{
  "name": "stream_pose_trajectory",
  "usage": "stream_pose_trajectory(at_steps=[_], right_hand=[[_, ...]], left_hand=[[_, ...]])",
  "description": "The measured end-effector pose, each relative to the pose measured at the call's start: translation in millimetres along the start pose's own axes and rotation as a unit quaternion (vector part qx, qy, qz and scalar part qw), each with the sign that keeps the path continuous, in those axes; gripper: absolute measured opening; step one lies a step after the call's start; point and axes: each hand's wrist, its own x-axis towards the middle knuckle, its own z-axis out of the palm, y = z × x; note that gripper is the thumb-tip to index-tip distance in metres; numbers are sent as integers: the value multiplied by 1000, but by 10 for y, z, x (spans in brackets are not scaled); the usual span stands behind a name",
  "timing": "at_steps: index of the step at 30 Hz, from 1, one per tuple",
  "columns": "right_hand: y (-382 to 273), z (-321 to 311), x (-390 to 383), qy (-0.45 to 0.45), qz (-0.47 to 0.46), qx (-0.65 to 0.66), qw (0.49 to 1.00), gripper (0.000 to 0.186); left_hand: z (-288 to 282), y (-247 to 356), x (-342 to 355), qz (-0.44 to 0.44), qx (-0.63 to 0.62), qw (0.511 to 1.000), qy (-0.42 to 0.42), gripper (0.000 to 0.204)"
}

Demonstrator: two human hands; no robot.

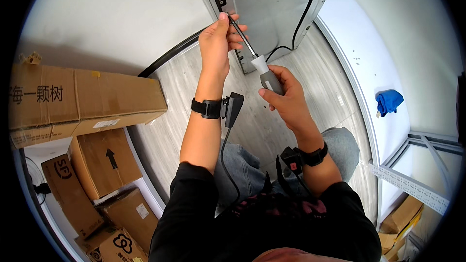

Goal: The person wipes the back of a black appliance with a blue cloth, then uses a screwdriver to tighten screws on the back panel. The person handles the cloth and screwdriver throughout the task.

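My right hand (287, 92) grips the grey handle of a screwdriver (268, 78) with a pale collar. Its long metal shaft slants up and left to the edge of an upright grey metal panel (264, 9). At the far end of the shaft, the thumb and forefinger of my left hand (219, 39) pinch around the tip, the other fingers loosely bent behind the shaft. Whether a screw sits at the tip is hidden by those fingers. Black slots and holes run along the panel's edge just above my left thumb.
Cardboard boxes (119, 98) are stacked at the left. A black cable (303, 17) runs down the panel toward the floor (189, 87). At the right lie a blue cloth-like item (389, 102) and a white perforated metal frame (412, 187). Black devices (234, 109) with cords are strapped to both my wrists.
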Motion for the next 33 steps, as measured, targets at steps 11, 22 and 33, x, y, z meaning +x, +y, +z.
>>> stream_pose_trajectory(at_steps=[11,22,33], right_hand=[[124,-31,17,106,-158,-212,959,45],[-517,-345,-55,20,-20,-146,989,42],[-1543,-1657,-109,-77,-1,-212,974,33]], left_hand=[[111,-61,18,-11,-26,996,84,25],[-83,20,-69,-13,-150,988,-41,15],[735,-263,-243,20,-191,965,-177,12]])
